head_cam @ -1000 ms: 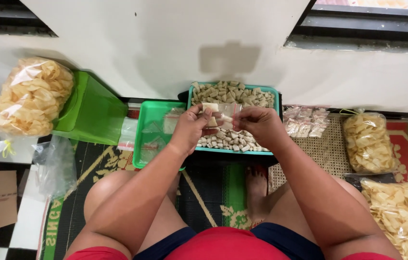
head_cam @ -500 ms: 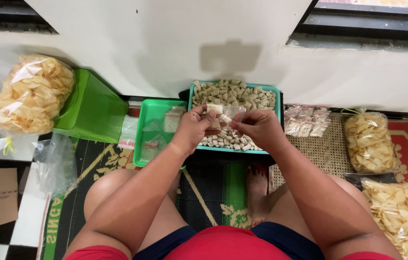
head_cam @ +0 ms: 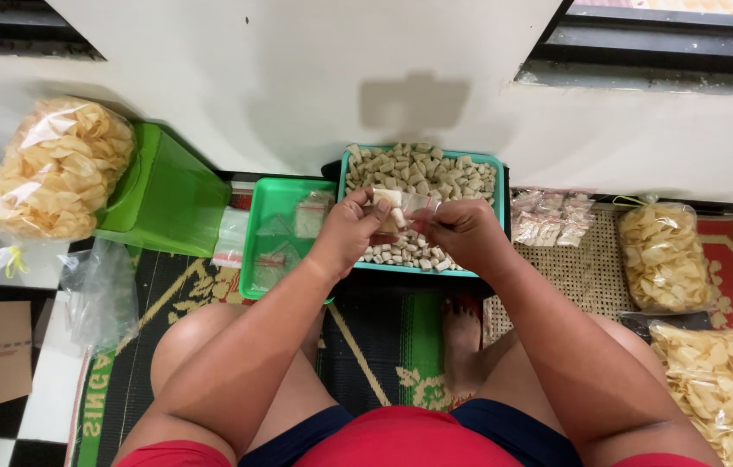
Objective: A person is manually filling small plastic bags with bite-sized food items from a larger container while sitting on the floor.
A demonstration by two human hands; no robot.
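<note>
Both hands met over the teal tray (head_cam: 494, 173) of pale snack pieces (head_cam: 423, 169). The left hand (head_cam: 345, 233) and right hand (head_cam: 468, 232) pinched a small clear bag (head_cam: 403, 207) between them, fingers closed on its two ends, thumbs on top. A few pale pieces showed inside the bag, which hung just above the tray's pieces. Left of the left fingers sat a green tray (head_cam: 273, 203) with empty bags (head_cam: 308, 216) in it, and beyond it a green stool (head_cam: 168, 203) bearing a large bag of crackers (head_cam: 55, 169). Right of the right fingers lay filled small packets (head_cam: 548, 216) on a woven mat (head_cam: 587, 268), with two more cracker bags (head_cam: 665, 255) farther right.
</note>
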